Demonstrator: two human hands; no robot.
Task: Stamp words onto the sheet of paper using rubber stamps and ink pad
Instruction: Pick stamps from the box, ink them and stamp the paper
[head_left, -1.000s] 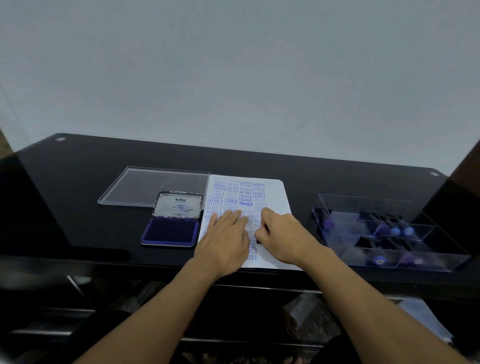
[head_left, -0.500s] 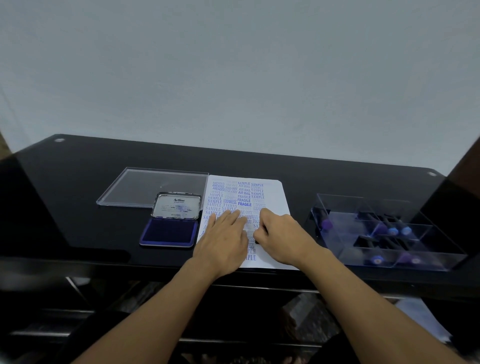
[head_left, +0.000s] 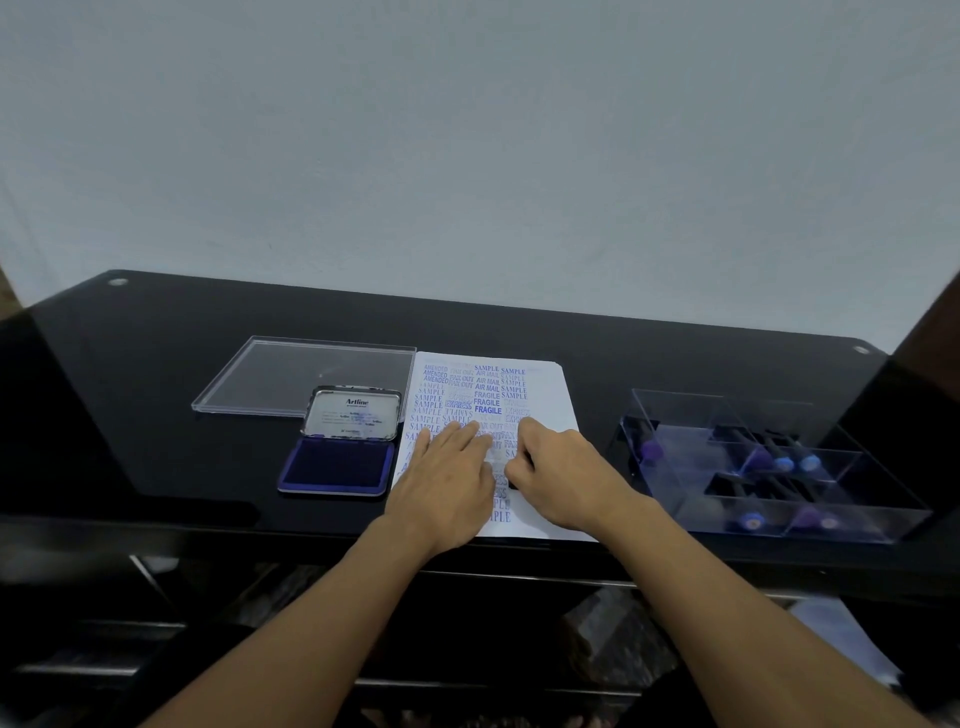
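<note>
Dim, soft light; glossy black table (head_left: 156, 415) reflects wall; wide-angle edges bend

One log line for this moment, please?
left hand: flat on paper sheet | right hand: grips rubber stamp on sheet | ink pad: open

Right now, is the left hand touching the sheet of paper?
Touching. The head view shows the left hand lying flat, fingers straight, on the sheet of paper, with no gap visible beneath it.
</note>
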